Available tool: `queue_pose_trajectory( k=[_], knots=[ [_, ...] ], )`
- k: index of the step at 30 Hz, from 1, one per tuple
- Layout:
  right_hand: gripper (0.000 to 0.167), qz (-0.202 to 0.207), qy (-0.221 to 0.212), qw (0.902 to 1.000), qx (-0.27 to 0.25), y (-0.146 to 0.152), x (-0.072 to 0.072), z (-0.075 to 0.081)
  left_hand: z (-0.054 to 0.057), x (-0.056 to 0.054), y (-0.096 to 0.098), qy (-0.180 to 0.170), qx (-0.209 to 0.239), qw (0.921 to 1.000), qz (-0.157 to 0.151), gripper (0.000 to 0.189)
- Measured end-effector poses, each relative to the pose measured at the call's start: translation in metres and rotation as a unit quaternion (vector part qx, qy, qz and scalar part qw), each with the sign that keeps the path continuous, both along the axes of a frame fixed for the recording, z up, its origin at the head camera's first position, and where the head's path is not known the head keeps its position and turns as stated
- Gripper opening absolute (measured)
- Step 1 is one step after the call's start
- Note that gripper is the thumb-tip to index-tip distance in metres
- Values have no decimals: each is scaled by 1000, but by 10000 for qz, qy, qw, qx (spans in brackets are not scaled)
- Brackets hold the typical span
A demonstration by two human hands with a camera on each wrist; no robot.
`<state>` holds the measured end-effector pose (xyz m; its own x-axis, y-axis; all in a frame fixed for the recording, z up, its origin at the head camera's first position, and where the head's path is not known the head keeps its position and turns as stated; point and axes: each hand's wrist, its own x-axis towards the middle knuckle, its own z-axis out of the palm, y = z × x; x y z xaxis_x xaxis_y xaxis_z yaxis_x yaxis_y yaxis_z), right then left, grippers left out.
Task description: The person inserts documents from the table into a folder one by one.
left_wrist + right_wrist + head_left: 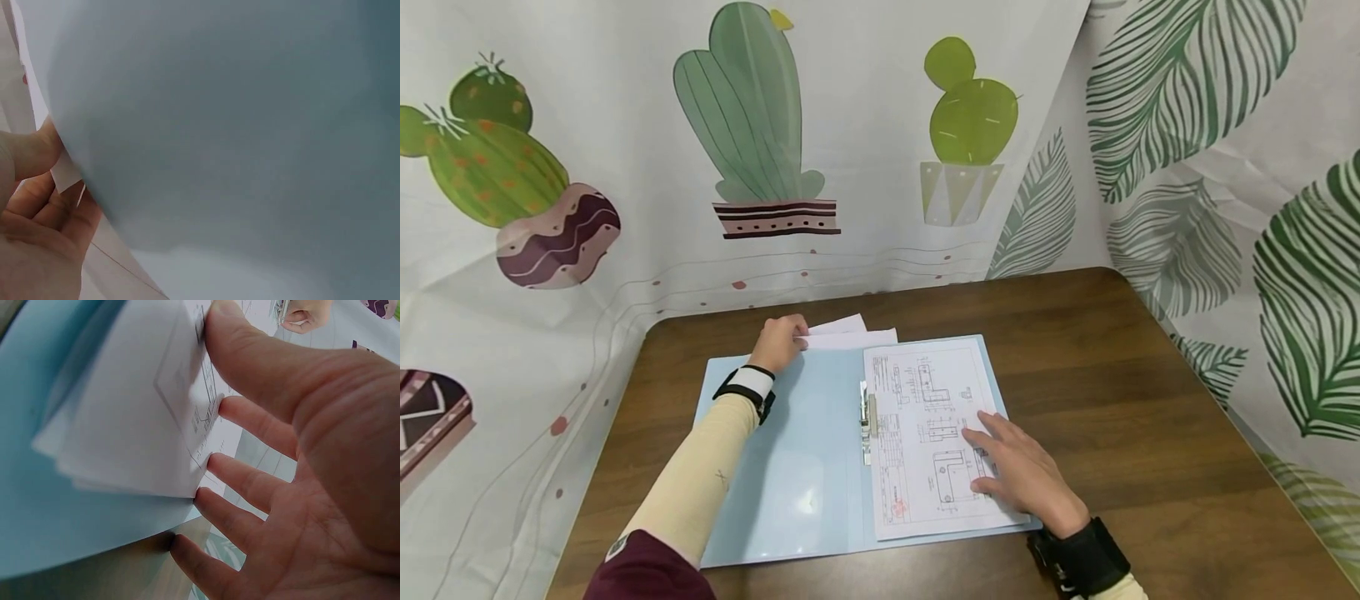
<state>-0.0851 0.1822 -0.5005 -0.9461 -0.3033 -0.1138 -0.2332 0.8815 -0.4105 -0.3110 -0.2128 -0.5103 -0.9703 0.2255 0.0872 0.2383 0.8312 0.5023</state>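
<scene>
A light blue folder (790, 467) lies spread flat on the table, with a metal clip (867, 421) at its spine. On its right side lies a stack of printed technical drawings (917, 450). My left hand (778, 343) is at the folder's top edge, pinching white paper sheets (850, 338) that stick out beyond it. In the left wrist view, the thumb (37, 150) and fingers hold a paper corner (65, 174). With fingers spread, my right hand (1022, 467) rests on the drawings' right part; its fingertips touch the sheets' edge in the right wrist view.
The brown wooden table (1120, 400) extends beyond the folder on both sides. A curtain (865, 150) printed with cacti and leaves hangs behind the table's far edge and along its sides.
</scene>
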Motion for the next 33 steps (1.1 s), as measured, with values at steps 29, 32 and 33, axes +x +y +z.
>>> queue_pose_trajectory(
  k=[29,32,33],
  knots=[
    [72,-3,-20,10000,-35,1,1,2,47,7,0,838,126,9963,-110,7],
    [72,9,-20,10000,-63,1,1,2,57,8,-1,1086,79,9940,-122,6],
    [72,13,-8,10000,-71,1,1,2,61,9,-1,1159,67,9932,-126,5]
  ],
)
